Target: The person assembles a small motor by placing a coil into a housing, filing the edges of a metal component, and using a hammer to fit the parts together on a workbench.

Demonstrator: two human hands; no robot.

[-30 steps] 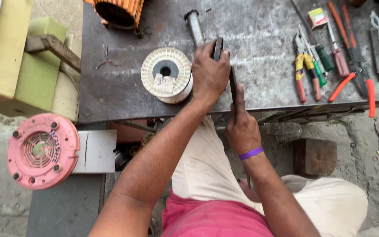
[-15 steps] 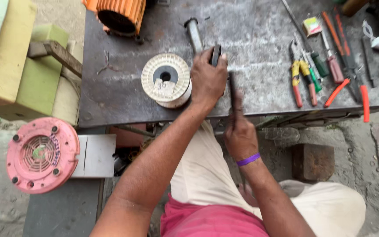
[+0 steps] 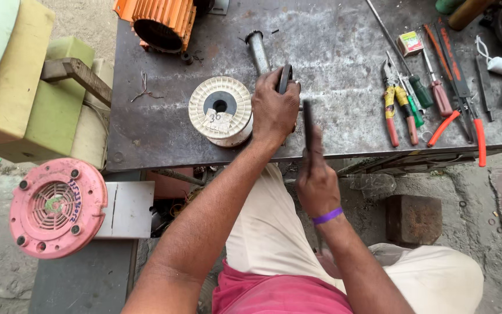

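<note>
Bare forearms, no sleeves; a purple wristband [image 3: 327, 216] on the right wrist, a pink shirt [image 3: 274, 293], and cream trousers [image 3: 268, 232].

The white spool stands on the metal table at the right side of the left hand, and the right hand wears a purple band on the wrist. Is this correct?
Not fully. In the head view the white spool stands on the metal table at the left side of the left hand, not the right. The right hand does wear a purple band on the wrist.
</note>
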